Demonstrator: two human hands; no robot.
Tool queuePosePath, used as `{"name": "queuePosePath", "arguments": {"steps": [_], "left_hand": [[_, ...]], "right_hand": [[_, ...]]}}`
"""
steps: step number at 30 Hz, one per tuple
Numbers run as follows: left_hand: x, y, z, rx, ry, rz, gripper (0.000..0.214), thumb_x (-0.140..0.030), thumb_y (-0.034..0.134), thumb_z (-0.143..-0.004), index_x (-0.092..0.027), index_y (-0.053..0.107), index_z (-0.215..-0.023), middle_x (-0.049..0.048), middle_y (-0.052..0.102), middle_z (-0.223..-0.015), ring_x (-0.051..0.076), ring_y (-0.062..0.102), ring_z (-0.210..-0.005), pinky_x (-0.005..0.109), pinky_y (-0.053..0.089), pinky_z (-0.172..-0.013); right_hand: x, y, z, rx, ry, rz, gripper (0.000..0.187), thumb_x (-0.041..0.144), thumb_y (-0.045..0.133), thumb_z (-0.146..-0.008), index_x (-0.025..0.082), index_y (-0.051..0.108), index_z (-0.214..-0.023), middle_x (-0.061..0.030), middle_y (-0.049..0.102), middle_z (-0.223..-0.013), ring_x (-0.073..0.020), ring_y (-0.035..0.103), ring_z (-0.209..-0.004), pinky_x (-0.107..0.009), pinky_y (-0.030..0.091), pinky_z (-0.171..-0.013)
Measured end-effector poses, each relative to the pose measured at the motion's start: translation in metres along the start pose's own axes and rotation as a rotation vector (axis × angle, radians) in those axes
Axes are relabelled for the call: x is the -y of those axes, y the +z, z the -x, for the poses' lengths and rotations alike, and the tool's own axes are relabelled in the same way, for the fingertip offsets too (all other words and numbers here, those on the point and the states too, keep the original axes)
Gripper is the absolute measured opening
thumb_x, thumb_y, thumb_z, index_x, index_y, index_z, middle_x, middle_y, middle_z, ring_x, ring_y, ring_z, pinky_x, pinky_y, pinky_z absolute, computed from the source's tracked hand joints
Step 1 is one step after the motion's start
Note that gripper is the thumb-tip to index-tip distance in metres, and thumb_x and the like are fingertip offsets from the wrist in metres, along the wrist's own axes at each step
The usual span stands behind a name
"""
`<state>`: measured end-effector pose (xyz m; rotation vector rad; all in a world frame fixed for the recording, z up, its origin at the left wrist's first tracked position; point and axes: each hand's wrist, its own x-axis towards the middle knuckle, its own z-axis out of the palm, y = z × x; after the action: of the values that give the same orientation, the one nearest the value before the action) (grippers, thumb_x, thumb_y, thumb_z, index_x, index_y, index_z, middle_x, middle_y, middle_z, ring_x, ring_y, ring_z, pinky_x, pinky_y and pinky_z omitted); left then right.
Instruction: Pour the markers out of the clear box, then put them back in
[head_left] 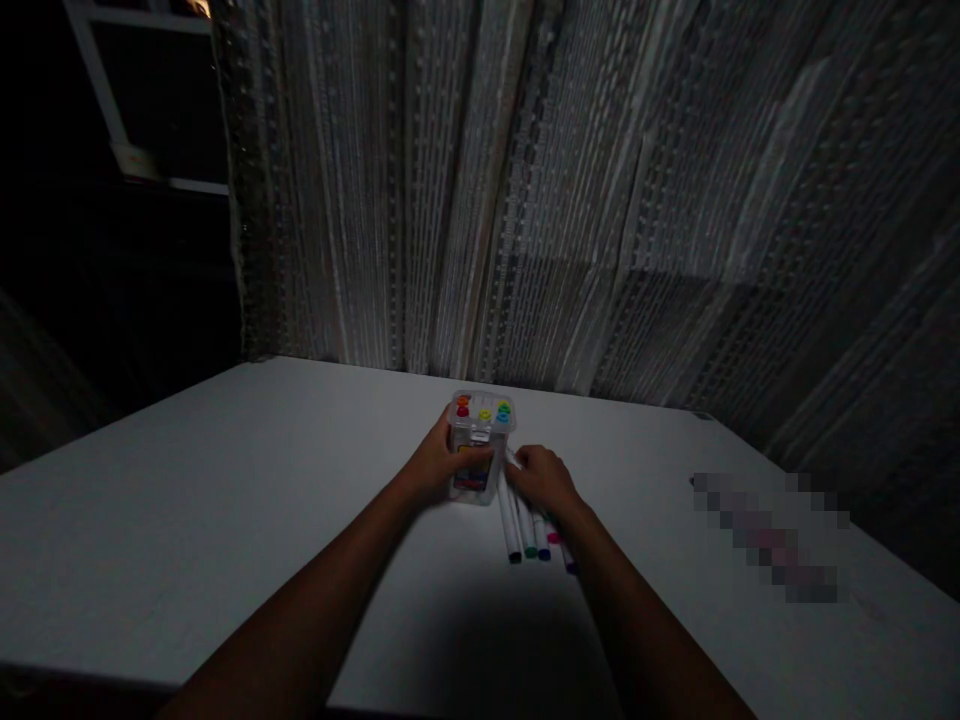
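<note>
My left hand point(442, 458) is wrapped round a clear plastic marker case point(480, 490), which stands upright on the white table. Through its lid several coloured round ends show: orange, red, yellow, green and blue. A label on the front is partly covered by my thumb. Just right of the case, my right hand point(544, 478) is curled over several white markers point(513, 530), its fingers closed at their far ends. Their near ends, dark, green, blue and pink, fan out towards me on the table. My fingers and forearm hide part of them.
The white table point(225, 500) extends to both sides. A pixelated long shape point(772, 545) lies at the right. Behind the table's far edge hangs a striped curtain point(487, 200). A pale frame point(97, 70) shows in the dark at upper left.
</note>
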<state>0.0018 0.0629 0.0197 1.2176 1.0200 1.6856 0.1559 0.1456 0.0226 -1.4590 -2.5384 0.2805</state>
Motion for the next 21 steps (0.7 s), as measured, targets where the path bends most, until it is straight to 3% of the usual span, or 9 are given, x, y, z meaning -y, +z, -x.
{"name": "queuePosePath", "arguments": {"steps": [15,21], "left_hand": [[-0.0029,0.0005,0.0009,-0.006,-0.002,-0.002,0.06,-0.025,0.082,-0.057,-0.017,0.052,-0.108,0.0074,0.069,-0.099,0.023,0.067,-0.088,0.034,0.052,-0.079],[-0.0029,0.0007,0.001,-0.008,0.001,0.0,0.067,-0.025,0.082,-0.057,-0.017,0.05,-0.115,0.0079,0.069,-0.098,0.025,0.067,-0.091,0.037,0.051,-0.08]], "right_hand": [[0.0027,-0.0025,0.0011,0.013,0.001,0.017,0.022,0.033,0.052,-0.084,0.017,0.068,-0.084,-0.0088,0.07,-0.087,-0.0186,0.061,-0.083,-0.025,0.031,-0.06],[0.0017,-0.0004,0.0001,0.004,-0.002,0.007,0.024,0.035,0.051,-0.084,0.017,0.069,-0.084,-0.0089,0.069,-0.087,-0.0181,0.06,-0.081,-0.025,0.031,-0.06]]}}
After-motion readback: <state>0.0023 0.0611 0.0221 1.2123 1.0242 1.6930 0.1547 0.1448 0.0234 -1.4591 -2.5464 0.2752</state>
